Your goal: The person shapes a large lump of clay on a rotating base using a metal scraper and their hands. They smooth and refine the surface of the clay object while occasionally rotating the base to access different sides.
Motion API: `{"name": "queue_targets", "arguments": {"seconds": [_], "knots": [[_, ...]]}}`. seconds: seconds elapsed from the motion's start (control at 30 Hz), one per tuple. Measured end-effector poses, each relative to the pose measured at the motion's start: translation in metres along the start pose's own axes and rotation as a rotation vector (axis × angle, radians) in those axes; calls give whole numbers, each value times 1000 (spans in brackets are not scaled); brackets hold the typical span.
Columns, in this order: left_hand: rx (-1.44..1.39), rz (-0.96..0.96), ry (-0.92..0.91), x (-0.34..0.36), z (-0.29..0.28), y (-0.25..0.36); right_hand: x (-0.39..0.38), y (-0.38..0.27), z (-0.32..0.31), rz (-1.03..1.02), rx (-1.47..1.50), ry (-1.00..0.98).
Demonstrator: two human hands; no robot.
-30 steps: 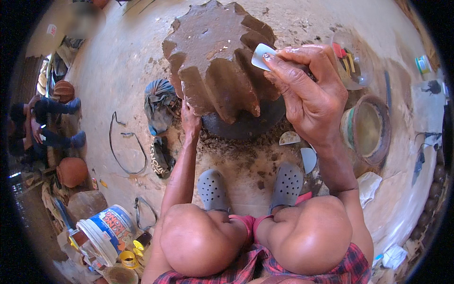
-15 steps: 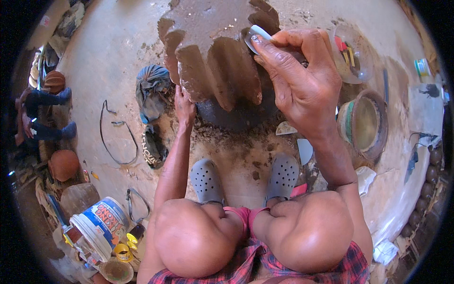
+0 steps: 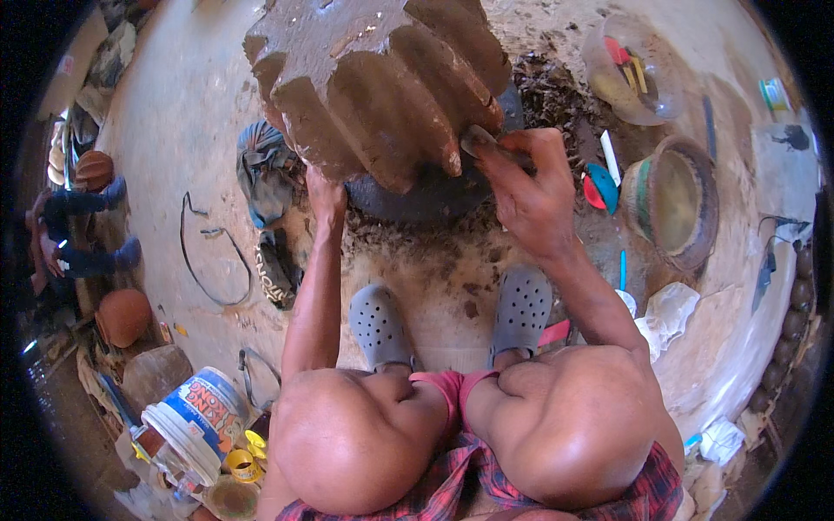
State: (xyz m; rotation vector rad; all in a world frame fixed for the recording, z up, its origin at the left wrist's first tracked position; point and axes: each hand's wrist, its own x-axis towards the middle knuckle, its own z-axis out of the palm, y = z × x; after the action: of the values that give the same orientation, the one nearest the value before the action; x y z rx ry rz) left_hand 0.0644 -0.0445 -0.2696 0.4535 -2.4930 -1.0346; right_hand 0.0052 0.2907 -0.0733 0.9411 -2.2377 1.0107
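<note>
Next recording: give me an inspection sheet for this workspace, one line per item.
Surface: bare earthen floor, strewn with clay scrapings in front of the grey clogs.
Job's things: large ribbed clay pot, wet and brown, on a dark round base.
Clutter: clear bowl of small tools, banded clay bowl, red and blue scrapers, white bucket, cloth bundle.
Hands: left hand against the pot's lower side; right hand pressing a small scraper to a rib.
Cables: wire loop on the floor at left.
Surroundings: another person's blue sleeves and round clay pots at far left.
</note>
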Motion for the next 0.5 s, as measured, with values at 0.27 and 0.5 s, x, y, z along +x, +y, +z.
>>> {"name": "queue_targets", "arguments": {"seconds": [0.27, 0.5], "knots": [[-37, -78, -48, 0, -7, 22, 79, -12, -12, -222, -9, 184], [-70, -62, -2, -2, 2, 2, 62, -14, -4, -145, -33, 22]]}}
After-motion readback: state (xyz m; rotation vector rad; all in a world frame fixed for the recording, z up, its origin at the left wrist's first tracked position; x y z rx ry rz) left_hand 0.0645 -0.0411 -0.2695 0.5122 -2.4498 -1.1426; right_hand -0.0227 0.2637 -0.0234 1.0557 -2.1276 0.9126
